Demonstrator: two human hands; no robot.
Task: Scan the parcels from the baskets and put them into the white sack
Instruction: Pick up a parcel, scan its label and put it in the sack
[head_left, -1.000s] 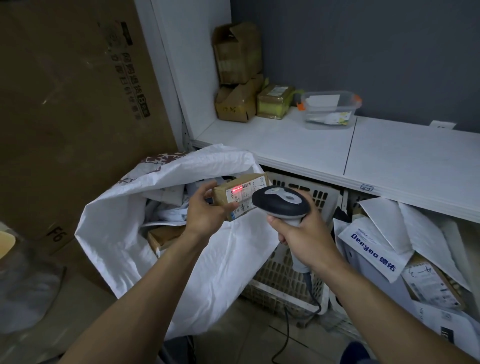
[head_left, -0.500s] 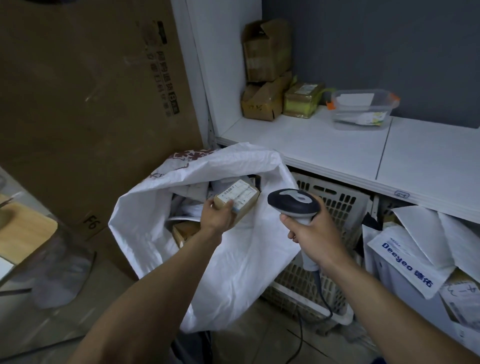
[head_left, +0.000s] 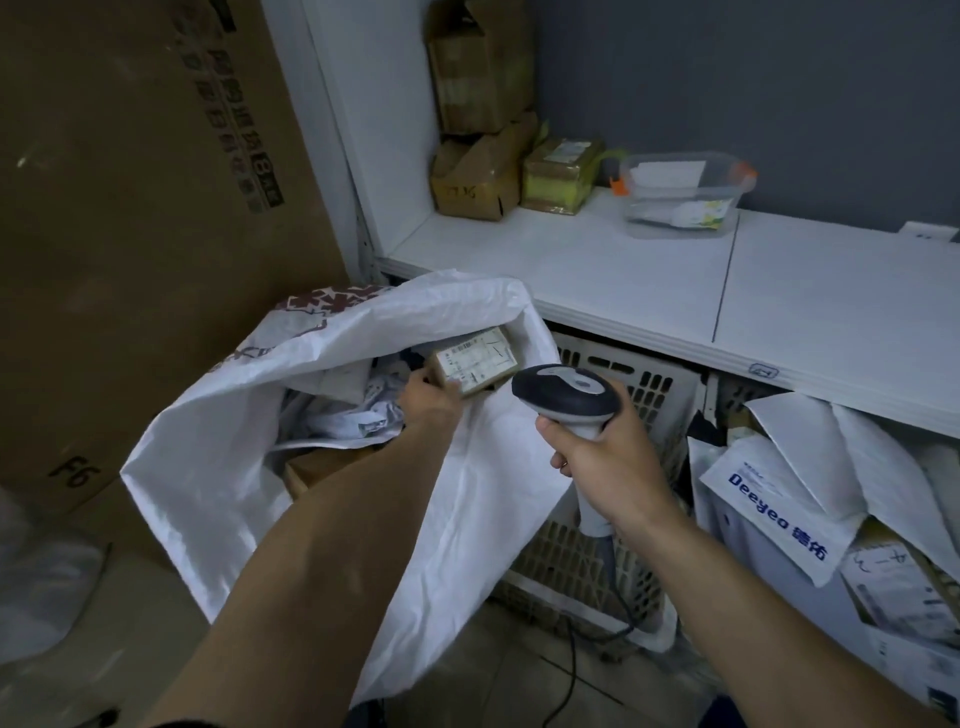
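Note:
My left hand (head_left: 428, 402) grips a small brown box parcel (head_left: 478, 359) with a white label, holding it inside the open mouth of the white sack (head_left: 218, 467). Several parcels and bags lie in the sack below it. My right hand (head_left: 597, 452) grips the handle of a dark grey and white barcode scanner (head_left: 563, 389), just right of the sack. A white plastic basket (head_left: 649, 395) stands behind the scanner. To its right, a second basket is mostly hidden under white mailer bags (head_left: 779, 488) and a labelled box.
A white shelf (head_left: 649, 280) runs above the baskets, carrying cardboard boxes (head_left: 478, 171), a yellow-green parcel (head_left: 558, 176) and a clear plastic tub (head_left: 680, 195). A big cardboard sheet (head_left: 130, 234) leans at the left. The scanner's cable (head_left: 571, 670) trails on the floor.
My left hand has carried the box parcel away from the scanner and down into the sack's mouth. The red scan light on its label is gone. The scanner stays about where it was.

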